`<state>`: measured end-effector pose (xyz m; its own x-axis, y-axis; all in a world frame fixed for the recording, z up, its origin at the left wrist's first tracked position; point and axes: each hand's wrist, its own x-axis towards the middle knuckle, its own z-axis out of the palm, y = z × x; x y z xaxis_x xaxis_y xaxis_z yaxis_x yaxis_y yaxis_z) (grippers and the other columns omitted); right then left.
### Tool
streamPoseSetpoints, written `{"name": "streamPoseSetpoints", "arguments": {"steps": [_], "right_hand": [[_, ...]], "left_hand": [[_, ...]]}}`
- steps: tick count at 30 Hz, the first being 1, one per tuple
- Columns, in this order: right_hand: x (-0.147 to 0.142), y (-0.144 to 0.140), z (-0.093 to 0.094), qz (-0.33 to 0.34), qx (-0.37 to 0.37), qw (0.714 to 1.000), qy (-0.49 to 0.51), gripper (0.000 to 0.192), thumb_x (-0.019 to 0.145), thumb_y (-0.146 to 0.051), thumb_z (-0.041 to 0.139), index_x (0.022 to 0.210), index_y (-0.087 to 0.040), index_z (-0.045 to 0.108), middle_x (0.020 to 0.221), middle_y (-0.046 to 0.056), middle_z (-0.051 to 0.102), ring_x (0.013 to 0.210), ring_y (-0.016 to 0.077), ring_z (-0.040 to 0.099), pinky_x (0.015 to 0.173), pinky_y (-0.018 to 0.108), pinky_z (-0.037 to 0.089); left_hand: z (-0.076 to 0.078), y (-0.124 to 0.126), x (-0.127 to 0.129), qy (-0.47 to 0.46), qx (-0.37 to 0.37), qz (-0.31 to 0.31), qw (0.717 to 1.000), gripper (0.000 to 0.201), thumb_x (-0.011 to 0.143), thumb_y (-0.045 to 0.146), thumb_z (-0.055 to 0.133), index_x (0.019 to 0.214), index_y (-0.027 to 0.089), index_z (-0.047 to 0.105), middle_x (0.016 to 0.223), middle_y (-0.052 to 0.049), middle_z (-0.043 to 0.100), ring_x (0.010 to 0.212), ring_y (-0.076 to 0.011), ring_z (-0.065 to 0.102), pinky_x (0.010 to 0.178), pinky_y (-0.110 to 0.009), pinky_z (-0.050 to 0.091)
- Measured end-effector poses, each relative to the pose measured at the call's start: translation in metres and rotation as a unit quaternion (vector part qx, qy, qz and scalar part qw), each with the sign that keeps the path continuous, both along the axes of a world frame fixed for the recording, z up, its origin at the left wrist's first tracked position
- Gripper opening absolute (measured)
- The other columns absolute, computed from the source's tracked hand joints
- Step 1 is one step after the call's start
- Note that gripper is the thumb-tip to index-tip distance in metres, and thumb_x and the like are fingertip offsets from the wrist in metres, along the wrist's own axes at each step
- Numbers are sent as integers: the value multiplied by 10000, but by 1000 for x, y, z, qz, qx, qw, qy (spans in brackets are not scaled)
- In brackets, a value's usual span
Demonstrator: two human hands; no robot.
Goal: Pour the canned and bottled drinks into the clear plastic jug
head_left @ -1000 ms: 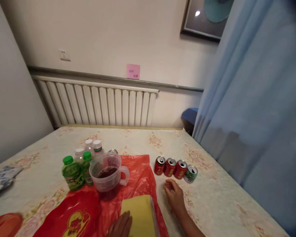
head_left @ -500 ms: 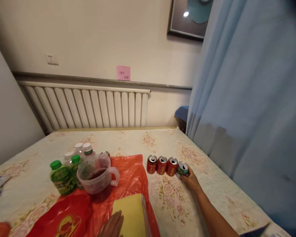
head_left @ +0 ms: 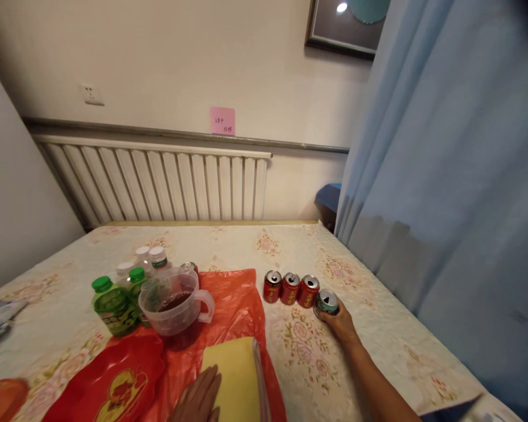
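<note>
My right hand (head_left: 343, 323) is closed around a green and silver drink can (head_left: 326, 303), upright at the right end of a row. Three red cans stand to its left: one (head_left: 309, 292) nearest, a middle one (head_left: 290, 289) and a far-left one (head_left: 272, 287). My left hand (head_left: 199, 394) lies flat, fingers stretched, against the left side of a folded yellow cloth (head_left: 234, 378). The cloth rests on a red plastic sheet (head_left: 235, 293). Behind my left hand, a clear plastic measuring jug (head_left: 169, 310) holds dark liquid.
Green-capped bottles (head_left: 114, 308) and white-capped bottles (head_left: 158, 258) stand left of the jug. Another can (head_left: 189, 269) is partly hidden behind it. A red scalloped tray (head_left: 79, 381) lies at front left. A floral cloth (head_left: 229, 240) covers the table; a blue curtain (head_left: 435, 176) hangs at right.
The camera view has shifted slightly. My right hand and the green can sit a little nearer to me, with a small gap from the red cans. My left hand stays on the cloth.
</note>
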<state>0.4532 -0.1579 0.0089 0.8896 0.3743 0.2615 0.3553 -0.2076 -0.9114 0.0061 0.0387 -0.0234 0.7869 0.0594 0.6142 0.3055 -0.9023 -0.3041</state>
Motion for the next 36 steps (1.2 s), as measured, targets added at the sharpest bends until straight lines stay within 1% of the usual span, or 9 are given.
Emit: {"name": "streamPoseSetpoints", "arguments": {"steps": [4,8,11,15,20,24,27,30,36], "right_hand": [[-29,2,-1,-29,-18,999,3,713,531,-369,749,1195,-152,602,1141,136,704,1078,353,642,971,516,478],[-72,15,11,-4,-21,999,-26,700,563,-378,742,1207,-154,584,1147,129,692,1058,326,651,943,469,510],[-102,40,37,45,-15,994,-99,661,564,-325,734,1190,-164,596,1165,125,676,1074,316,639,948,455,512],[-135,91,89,129,-4,968,-217,596,609,-268,704,1187,-172,594,1199,127,645,1129,317,599,1012,496,464],[-171,156,151,218,9,913,-344,579,667,-162,652,1236,-187,544,1198,116,608,1142,285,559,1010,471,462],[-196,197,183,272,1,862,-429,628,674,-99,623,1285,-189,507,1211,124,569,1141,282,527,1001,471,460],[-211,217,198,294,-25,819,-492,650,690,-77,610,1321,-166,484,1212,146,551,1125,287,508,977,467,462],[-221,230,207,298,-61,778,-549,635,721,-71,598,1337,-173,483,1202,150,555,1099,290,502,936,468,466],[-232,247,215,282,-100,706,-642,472,839,-92,543,1303,-181,531,1177,146,566,1092,283,485,928,451,448]], "left_hand": [[-7,1,1,3,-30,1,1000,460,863,284,552,1318,214,563,1316,-27,651,1180,-178,606,950,-270,502],[-9,-3,-1,8,-72,16,997,489,863,253,538,1351,234,528,1343,-25,631,1202,-177,588,966,-270,488],[-4,-8,-3,4,-83,22,996,497,843,221,532,1340,237,529,1332,-16,639,1199,-174,584,969,-271,480],[2,-13,-4,-8,-82,24,996,512,800,190,544,1311,221,539,1316,-19,648,1181,-174,588,966,-271,475],[-5,-15,-5,-16,-79,34,996,547,774,158,546,1317,222,526,1324,-11,643,1198,-172,574,983,-274,457],[-15,-15,-3,-16,-98,35,994,521,795,182,564,1313,220,519,1323,-15,641,1190,-178,571,986,-279,449],[-23,-14,-1,-11,-126,33,991,483,828,216,577,1307,216,515,1331,-24,633,1204,-185,557,1011,-295,431],[-28,-14,0,9,-150,27,988,451,870,269,575,1314,213,511,1345,-35,623,1226,-199,545,1016,-312,429],[-27,-14,0,38,-203,22,978,441,922,363,549,1328,195,505,1366,-67,603,1240,-228,533,1028,-346,422]]}}
